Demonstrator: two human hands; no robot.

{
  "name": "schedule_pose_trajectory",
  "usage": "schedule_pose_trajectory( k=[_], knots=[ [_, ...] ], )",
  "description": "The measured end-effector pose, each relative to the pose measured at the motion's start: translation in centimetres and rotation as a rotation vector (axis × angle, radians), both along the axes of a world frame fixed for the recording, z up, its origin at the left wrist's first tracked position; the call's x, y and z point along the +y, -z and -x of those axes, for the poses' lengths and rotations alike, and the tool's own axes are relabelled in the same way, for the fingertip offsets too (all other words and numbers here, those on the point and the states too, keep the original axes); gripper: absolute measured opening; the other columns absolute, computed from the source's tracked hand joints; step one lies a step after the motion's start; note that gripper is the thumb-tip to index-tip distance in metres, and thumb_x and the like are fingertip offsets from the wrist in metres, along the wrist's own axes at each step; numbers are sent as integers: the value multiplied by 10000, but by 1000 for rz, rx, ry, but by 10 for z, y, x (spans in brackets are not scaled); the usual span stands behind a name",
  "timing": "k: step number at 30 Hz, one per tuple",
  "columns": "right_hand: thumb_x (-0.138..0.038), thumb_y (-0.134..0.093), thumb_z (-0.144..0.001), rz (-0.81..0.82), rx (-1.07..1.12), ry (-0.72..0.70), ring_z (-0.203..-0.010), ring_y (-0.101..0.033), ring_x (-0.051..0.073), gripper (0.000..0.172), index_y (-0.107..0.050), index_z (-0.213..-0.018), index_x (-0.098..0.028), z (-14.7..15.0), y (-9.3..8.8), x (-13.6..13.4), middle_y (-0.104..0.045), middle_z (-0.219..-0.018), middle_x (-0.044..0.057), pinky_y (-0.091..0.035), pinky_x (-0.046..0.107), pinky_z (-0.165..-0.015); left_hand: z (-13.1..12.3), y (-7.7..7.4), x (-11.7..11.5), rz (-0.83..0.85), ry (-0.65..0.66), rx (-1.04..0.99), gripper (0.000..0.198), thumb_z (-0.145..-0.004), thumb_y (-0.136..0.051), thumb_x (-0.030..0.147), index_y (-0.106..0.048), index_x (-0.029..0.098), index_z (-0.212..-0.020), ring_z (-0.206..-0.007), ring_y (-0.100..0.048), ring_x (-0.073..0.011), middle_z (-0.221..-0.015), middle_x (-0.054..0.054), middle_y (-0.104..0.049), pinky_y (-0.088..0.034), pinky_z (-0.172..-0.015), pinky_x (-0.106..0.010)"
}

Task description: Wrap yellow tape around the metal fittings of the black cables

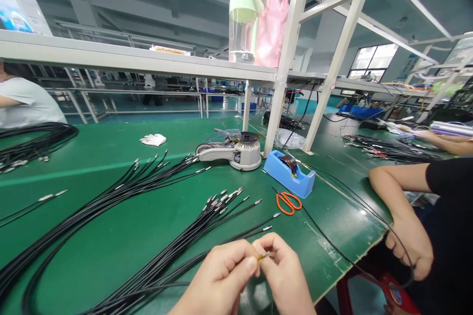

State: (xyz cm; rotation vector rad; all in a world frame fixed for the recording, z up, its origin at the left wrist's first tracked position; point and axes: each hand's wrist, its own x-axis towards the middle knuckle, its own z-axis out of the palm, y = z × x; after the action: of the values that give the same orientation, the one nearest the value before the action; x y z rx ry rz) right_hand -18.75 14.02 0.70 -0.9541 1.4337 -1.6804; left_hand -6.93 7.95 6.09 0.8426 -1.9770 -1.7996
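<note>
My left hand (218, 278) and my right hand (284, 273) meet at the bottom centre, just above the green table (111, 236). Both pinch a thin black cable with a small metal tip (263, 256) between thumbs and forefingers. A fanned bundle of black cables with metal ends (207, 216) lies directly ahead of my hands. A second, larger bundle of cables (148, 177) spreads to the left of it.
Orange scissors (288, 202), a blue tape dispenser (290, 172) and a grey automatic tape dispenser (236, 153) sit ahead. A white glove (153, 140) lies farther back. A co-worker's arm (399, 206) rests at the right edge, holding a cable. Another person sits far left. White rack posts (284, 69) stand behind.
</note>
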Motion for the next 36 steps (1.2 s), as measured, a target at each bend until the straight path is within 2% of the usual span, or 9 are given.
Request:
schedule_pose_trajectory(
  k=[7, 11, 17, 21, 23, 25, 29, 34, 36],
  knots=[
    [-531, -547, -805, -10, -10, 74, -797, -579, 167, 472, -574, -1070, -141, 27, -19, 12, -607, -953, 85, -460, 295, -780, -2, 4, -11, -379, 56, 180, 321, -765, -555, 452, -484, 146, -695, -263, -252, -14, -439, 75, -361, -209, -271, -122],
    [-500, -636, -745, 1, -50, -106, -755, -562, 152, 458, -599, -1006, -126, 23, -30, 9, -605, -881, 70, -462, 262, -693, -1, 8, -10, -324, 12, 109, 351, -747, -559, 482, -474, 145, -692, -252, -260, -12, -436, 82, -346, -167, -265, -117],
    [-395, -656, -749, -51, -46, -155, -558, -501, 103, 293, -567, -667, -127, 7, -31, 0, -562, -589, 5, -411, 215, -552, 0, 12, -8, -286, 35, 32, 398, -737, -576, 526, -479, 142, -699, -262, -283, -13, -478, 72, -387, -178, -267, -129],
    [-368, -644, -772, 41, -90, -207, -597, -562, 123, 250, -641, -735, -121, 12, -26, 5, -614, -624, 26, -460, 238, -623, -2, 11, -12, -369, 77, 86, 362, -731, -586, 493, -491, 144, -710, -263, -218, -5, -471, 82, -373, -163, -271, -141],
    [-409, -641, -770, 39, -120, -212, -651, -600, 145, 315, -679, -852, -107, 19, -21, 8, -654, -719, 65, -485, 260, -658, -1, 10, -13, -253, 30, 47, 371, -753, -547, 512, -469, 154, -691, -282, -203, -13, -473, 86, -341, -170, -290, -155],
    [-486, -634, -754, 4, -194, -186, -666, -615, 162, 431, -670, -927, -93, 25, -16, 11, -658, -778, 96, -493, 259, -604, 1, 10, -12, 41, -39, -28, 347, -808, -492, 475, -493, 151, -686, -371, -333, -39, -515, 58, -394, -267, -368, -159],
    [-535, -626, -732, -113, -217, -156, -510, -549, 105, 446, -605, -750, -90, 32, -12, 16, -594, -647, 46, -410, 186, -452, 4, 14, -4, 612, -5, -130, 291, -889, -402, 330, -612, 174, -761, -725, -541, -108, -766, -16, -599, -416, -679, -201],
    [-447, -649, -735, -138, -133, -134, -497, -529, 85, 357, -580, -709, -98, 33, -16, 22, -588, -585, 17, -412, 188, -524, -5, 13, -2, 773, 25, -235, 267, -832, -508, 278, -594, 236, -1081, -832, -590, -135, -929, -25, -633, -459, -767, -229],
    [-440, -652, -729, -137, -101, -110, -516, -537, 98, 345, -596, -709, -101, 33, -16, 25, -595, -586, 20, -421, 201, -537, -11, 7, -3, 779, 39, -292, 257, -834, -507, 292, -593, 253, -1073, -862, -587, -136, -960, -17, -632, -457, -784, -231]
  ],
)
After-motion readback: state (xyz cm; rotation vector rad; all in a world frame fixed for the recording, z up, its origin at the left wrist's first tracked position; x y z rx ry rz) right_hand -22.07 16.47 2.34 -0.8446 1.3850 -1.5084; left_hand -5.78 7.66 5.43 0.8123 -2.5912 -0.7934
